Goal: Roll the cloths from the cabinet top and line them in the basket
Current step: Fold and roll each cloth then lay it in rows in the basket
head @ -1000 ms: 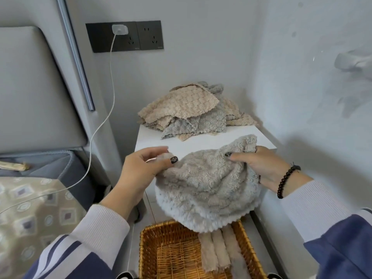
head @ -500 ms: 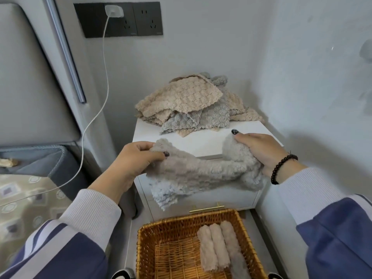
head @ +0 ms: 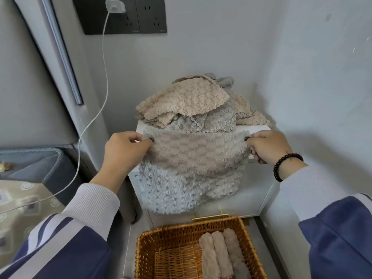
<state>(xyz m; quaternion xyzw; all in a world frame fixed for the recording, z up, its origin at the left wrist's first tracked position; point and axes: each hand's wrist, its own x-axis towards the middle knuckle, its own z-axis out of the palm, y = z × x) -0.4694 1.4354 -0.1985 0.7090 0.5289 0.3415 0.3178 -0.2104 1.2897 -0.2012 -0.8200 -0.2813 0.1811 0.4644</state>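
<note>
Cloth (head: pixel 193 170) of fluffy beige and pale grey-blue waffle pile hung spread out between the person's two hands, in front of the white bedside cabinet (head: pixel 259 128). The left hand (head: pixel 124 152) was raised at the cloth's upper left corner, back of the hand toward the camera, with the thumb and curled fingers pinching the edge; a dark-painted thumbnail showed against the pile. The right hand (head: pixel 265 147) mirrored it at the upper right corner, fingers curled round the edge, wrist bent slightly outward, and a black beaded bracelet (head: pixel 285 165) sat on that wrist. Both forearms reached forward in white ribbed cuffs under blue sleeves. The top edge of the cloth ran nearly level between the hands, close to the cabinet's front lip, and the rest drooped down over the cabinet's front, its beige face folded over the grey-blue underside.

Behind the held cloth, a loose heap of beige and grey waffle cloths (head: pixel 193 103) lay on the cabinet top against the wall corner. Below, on the floor in front of the cabinet, stood a rectangular woven wicker basket (head: pixel 147 244), and three rolled beige cloths (head: pixel 221 256) lay side by side along its right side, touching one another. A white charger cable (head: pixel 100 93) ran down from a dark wall socket panel (head: pixel 141 15) at the left.
</note>
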